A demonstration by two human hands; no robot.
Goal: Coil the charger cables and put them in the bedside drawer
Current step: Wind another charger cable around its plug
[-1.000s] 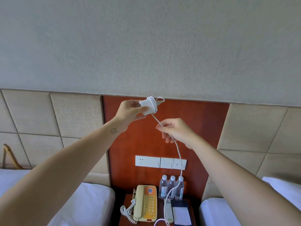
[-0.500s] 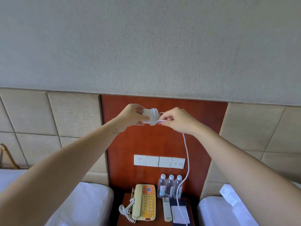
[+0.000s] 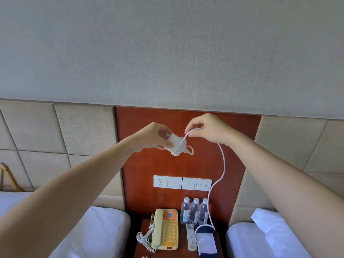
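Though partly round charger (image 3: 172, 144), cable (image 3: 224, 164) slack.

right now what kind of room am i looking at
Probably a twin hotel room. The left bed and right bed flank a bedside table carrying a corded phone and three water bottles, under a wall switch panel.

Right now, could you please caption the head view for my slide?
Left hand holds a white charger brick, cable partly wrapped round it; right hand pinches the loose length.
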